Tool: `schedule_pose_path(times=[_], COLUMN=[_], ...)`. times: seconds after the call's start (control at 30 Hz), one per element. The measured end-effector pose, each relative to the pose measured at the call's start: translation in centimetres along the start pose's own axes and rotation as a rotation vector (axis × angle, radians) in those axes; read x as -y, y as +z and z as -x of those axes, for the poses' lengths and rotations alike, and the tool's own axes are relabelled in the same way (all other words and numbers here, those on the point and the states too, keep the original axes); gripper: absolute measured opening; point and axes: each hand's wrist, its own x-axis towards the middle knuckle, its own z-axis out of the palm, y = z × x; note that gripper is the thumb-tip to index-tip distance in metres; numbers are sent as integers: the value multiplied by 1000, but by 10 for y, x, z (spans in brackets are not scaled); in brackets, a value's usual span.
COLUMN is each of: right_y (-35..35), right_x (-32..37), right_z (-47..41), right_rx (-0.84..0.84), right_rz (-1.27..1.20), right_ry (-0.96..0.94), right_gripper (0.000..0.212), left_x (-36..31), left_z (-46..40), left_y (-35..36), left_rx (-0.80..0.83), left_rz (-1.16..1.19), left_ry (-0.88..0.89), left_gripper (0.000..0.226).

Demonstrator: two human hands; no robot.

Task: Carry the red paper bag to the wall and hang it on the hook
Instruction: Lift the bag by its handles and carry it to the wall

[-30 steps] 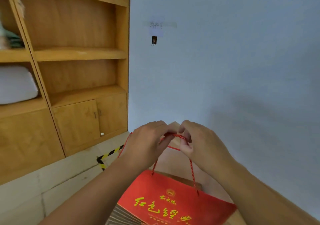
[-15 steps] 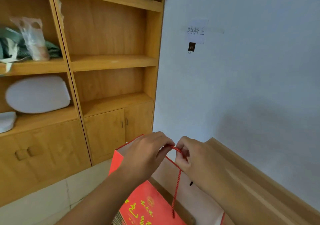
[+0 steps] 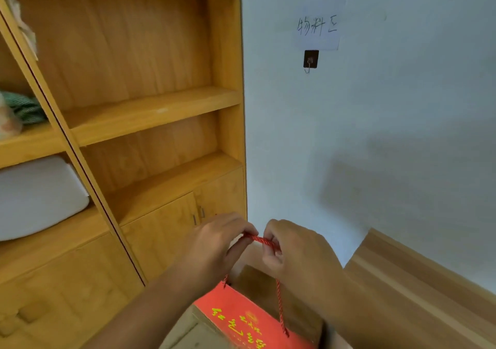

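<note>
A red paper bag (image 3: 241, 319) with yellow lettering hangs low in the middle, below my hands. Its red cord handle (image 3: 261, 240) is stretched between my left hand (image 3: 214, 246) and my right hand (image 3: 295, 252), both pinching it. High on the pale wall, up and to the right of my hands, sits a small dark square hook (image 3: 310, 60) with a metal prong. Nothing hangs on the hook. A handwritten paper label (image 3: 319, 27) is stuck just above it.
A tall wooden shelf unit (image 3: 150, 112) with cupboard doors fills the left and ends right beside the wall. A white cushion-like object (image 3: 37, 195) and a green cloth (image 3: 25, 108) lie on its left shelves. A wooden ledge (image 3: 418, 273) runs along the wall at lower right.
The view has closed in on the wall; the hook and label look larger and higher. Both hands keep their pinch on the cord, and the bag hangs lower in the frame.
</note>
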Motion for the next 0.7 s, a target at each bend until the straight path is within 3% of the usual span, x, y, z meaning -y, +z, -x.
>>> schedule_pose_path(times=[0.37,0.7], right_y=[43,88], right_x=[21,60], right_z=[-157,-263], right_rx=[47,-93], right_rz=[156,167], right_ry=[143,408], right_gripper=[10,6], left_x=[156,287], left_z=[-106,-199], left_y=[0,-3], left_rx=[64,218], left_rz=[131,302], left_ry=[84,364], left_gripper=[10,8])
